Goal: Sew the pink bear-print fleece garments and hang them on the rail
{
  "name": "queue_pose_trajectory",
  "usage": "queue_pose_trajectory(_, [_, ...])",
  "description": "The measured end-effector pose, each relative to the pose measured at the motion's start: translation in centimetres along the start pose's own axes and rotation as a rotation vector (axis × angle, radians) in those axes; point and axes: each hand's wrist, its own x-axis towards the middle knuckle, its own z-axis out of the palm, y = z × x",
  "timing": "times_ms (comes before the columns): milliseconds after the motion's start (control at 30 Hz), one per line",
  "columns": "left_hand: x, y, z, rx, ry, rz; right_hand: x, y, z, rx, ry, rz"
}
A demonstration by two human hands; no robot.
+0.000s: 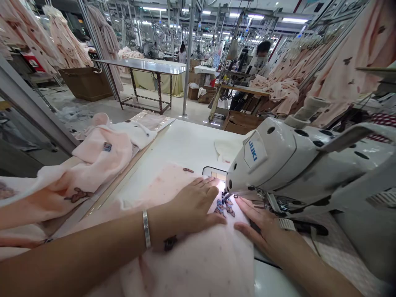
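Note:
A pale pink fleece fabric piece (198, 264) with small printed figures lies across the white sewing table (182, 140) and runs under the needle of a white sewing machine (278, 161). My left hand (198, 202) rests flat on the fabric, left of the lit presser foot (225, 196), its fingers stretched out. On the other side of the foot, my right hand (262, 225) lies with its fingers extended along the fabric's right edge; the machine head hides part of it. Blue and brown printed figures (224, 207) show between both hands.
More pink printed fabric (105, 152) is heaped at the table's left edge. Beyond stand a metal-topped table (145, 66) and a brown bin (86, 84). A person (260, 62) sits at another machine. Pink garments (349, 66) hang at right, near a cardboard box (241, 121).

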Motion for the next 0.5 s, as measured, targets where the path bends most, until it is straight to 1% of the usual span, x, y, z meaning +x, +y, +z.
queue_pose_trajectory(133, [0.5, -0.5, -0.1, -0.018, -0.025, -0.007, 0.2, 0.4, 0.7, -0.006, -0.008, 0.008])
queue_pose_trajectory(200, [0.6, -0.5, -0.2, -0.024, -0.027, -0.006, 0.1, 0.9, 1.2, -0.009, 0.022, -0.01])
queue_pose_trajectory(367, [0.4, -0.7, -0.2, -0.036, 0.033, 0.036, -0.1, 3.0, 2.6, 0.028, 0.124, -0.118])
queue_pose_trajectory(500, [0.3, -1.0, -0.1, 0.003, 0.075, 0.055, 0.1, 4.2, 3.0, 0.038, 0.184, -0.168])
